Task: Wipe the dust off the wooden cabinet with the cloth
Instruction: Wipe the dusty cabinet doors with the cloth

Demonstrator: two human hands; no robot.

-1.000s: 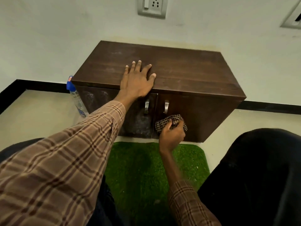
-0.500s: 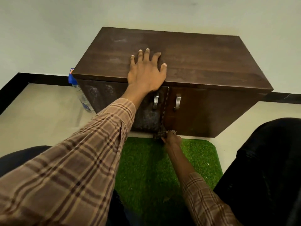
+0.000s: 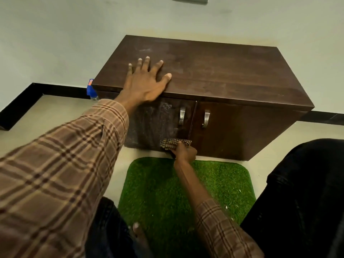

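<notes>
A low dark wooden cabinet [image 3: 223, 71] with two doors and metal handles stands against the wall. My left hand [image 3: 147, 81] rests flat on its top near the front left edge, fingers spread. My right hand [image 3: 185, 151] grips a checked cloth [image 3: 175, 143] and presses it against the bottom of the doors, at the seam between them. The left door [image 3: 152, 125] carries pale dust streaks; the right door looks darker and cleaner.
A green grass-like mat [image 3: 186, 192] lies on the floor in front of the cabinet. A plastic bottle with a blue cap [image 3: 91, 91] stands at the cabinet's left side. My dark-trousered knees flank the mat. A black skirting runs along the wall.
My right hand has carried the cloth from below the handles down to the bottom edge of the doors. The left hand stays on the top. The camera view shifted.
</notes>
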